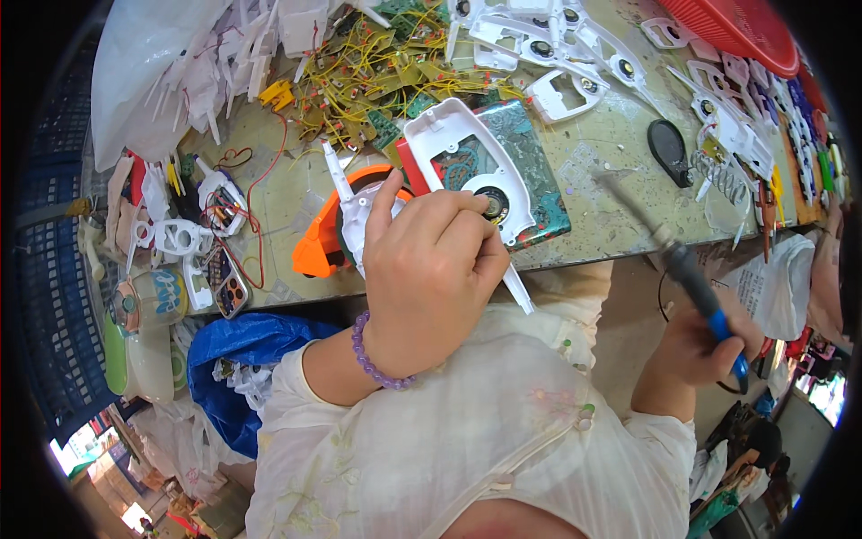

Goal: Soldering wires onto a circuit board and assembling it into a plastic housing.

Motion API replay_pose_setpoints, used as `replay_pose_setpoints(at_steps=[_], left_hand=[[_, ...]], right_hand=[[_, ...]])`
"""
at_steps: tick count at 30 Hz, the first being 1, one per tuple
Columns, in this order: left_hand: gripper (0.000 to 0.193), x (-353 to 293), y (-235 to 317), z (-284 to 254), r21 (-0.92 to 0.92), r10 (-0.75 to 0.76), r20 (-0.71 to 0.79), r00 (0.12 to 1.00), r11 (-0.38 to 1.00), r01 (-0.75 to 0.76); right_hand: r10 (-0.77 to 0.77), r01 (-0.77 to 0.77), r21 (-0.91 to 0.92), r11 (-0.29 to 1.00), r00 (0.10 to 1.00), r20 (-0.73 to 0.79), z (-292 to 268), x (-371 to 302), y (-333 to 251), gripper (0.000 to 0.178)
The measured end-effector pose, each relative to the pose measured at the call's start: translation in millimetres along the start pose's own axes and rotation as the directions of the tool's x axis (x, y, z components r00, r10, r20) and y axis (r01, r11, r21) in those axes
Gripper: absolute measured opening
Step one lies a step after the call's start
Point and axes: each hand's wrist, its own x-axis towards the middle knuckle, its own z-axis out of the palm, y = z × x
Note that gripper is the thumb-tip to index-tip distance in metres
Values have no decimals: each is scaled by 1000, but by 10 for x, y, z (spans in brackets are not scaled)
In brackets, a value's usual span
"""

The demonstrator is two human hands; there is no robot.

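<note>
My left hand (pixel 431 260), with a purple bead bracelet at the wrist, reaches over the table edge. Its fingers curl onto the round black speaker (pixel 491 207) end of a white plastic housing (pixel 437 127); the thumb is hidden. This housing lies partly over a teal, worn board (pixel 539 193). Beside the same hand, another white plastic part (pixel 356 220) rests against a round orange holder (pixel 316 241). Off to the right, my right hand (pixel 705 341) is closed around the blue grip of a soldering iron (pixel 684 269), its metal tip raised toward the upper left, apart from the housing.
Yellow-wired circuit boards (pixel 359 90) heap at the back, with more white housings (pixel 557 54) to their right. A red basket (pixel 732 31) sits far right, near a black oval part (pixel 668 148). A phone (pixel 226 283) stands at left above a blue bag (pixel 215 359).
</note>
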Motion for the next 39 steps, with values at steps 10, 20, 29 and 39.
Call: replay_pose_setpoints(at_steps=[10, 20, 29, 39], left_hand=[[7, -13, -27, -38, 23, 45, 9, 999, 999, -46], [9, 3, -264, -315, -24, 0, -117, 993, 1000, -3], [16, -330, -755, -580, -181, -214, -36, 976, 962, 205], [20, -343, -644, -419, -386, -400, -14, 917, 848, 364]], right_hand=[[-127, -223, -388, 894, 705, -698, -856, 647, -95, 20], [321, -382, -437, 814, 924, -210, -526, 643, 860, 17], [21, 195, -380, 904, 869, 494, 687, -382, 252, 39], [-553, 742, 228, 631, 223, 803, 1680, 581, -363, 28]])
